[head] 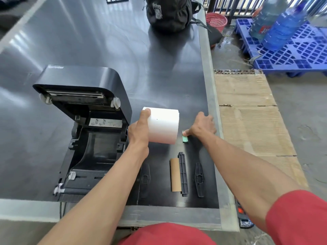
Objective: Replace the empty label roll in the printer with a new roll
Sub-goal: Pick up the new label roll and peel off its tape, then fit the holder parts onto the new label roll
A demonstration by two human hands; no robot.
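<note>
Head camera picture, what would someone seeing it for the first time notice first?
The bright white label roll at the centre, gripped by the left hand, stands out against the dark table. Just left of it the black printer sits with its lid up and bay empty. The right hand presses a small green scrap onto the table beside the roll.

Printer lid (85, 75): brand txt blurry (unreadable); backpack (168, 13) logo too.
</note>
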